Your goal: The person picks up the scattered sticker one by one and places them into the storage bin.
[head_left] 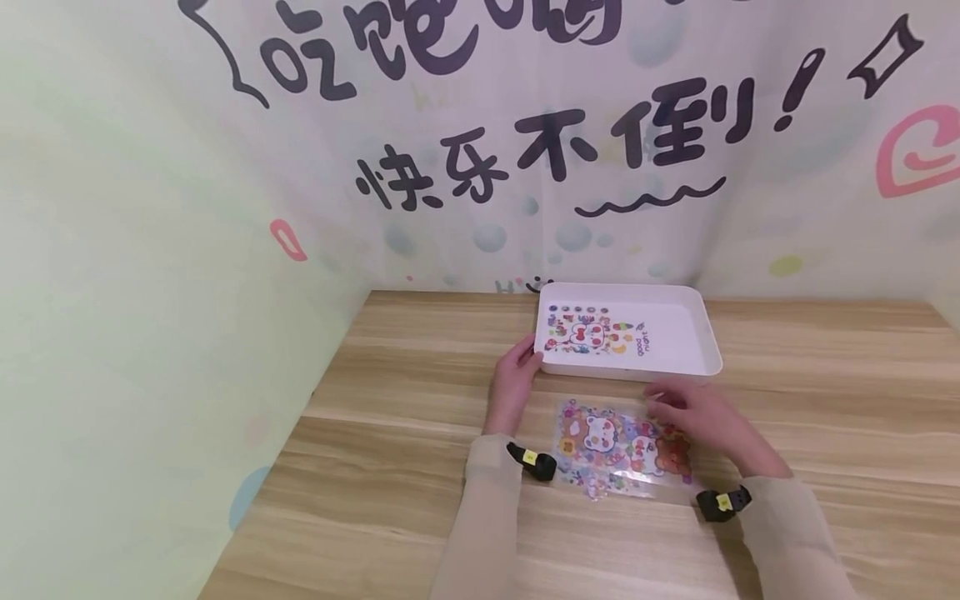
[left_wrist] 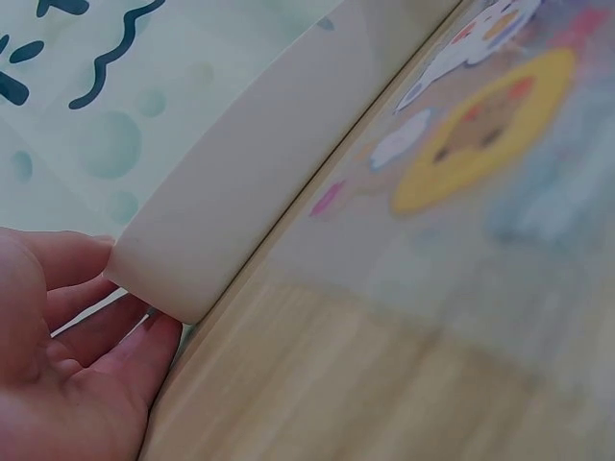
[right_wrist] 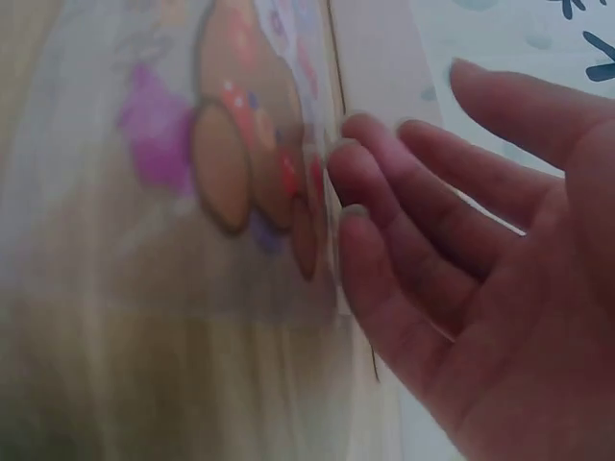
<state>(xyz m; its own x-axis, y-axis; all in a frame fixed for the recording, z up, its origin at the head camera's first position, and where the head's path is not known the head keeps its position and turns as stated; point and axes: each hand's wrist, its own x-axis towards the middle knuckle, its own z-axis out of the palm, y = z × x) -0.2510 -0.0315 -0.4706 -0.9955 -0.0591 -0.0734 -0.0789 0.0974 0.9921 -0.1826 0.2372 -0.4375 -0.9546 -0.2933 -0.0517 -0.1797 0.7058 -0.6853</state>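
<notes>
A white shallow tray (head_left: 682, 337) stands near the back of the table, with colourful cartoon stickers (head_left: 592, 335) in its left half. My left hand (head_left: 513, 379) grips the tray's near left corner; in the left wrist view the thumb is on the rim and the fingers are at the wall below. In front of the tray lies a clear sheet of bear stickers (head_left: 622, 454), flat on the wood. Over that sheet's right end is my right hand (head_left: 701, 417), its fingers relaxed and holding nothing. In the right wrist view its fingertips (right_wrist: 354, 213) are close to the tray wall.
The wooden table (head_left: 405, 417) reaches back to a wall sheet (head_left: 450, 250) printed with large characters and bubbles, which stands right behind the tray. A pale wall (head_left: 150, 333) borders the left side. Each wrist wears a black strap camera (head_left: 534, 461).
</notes>
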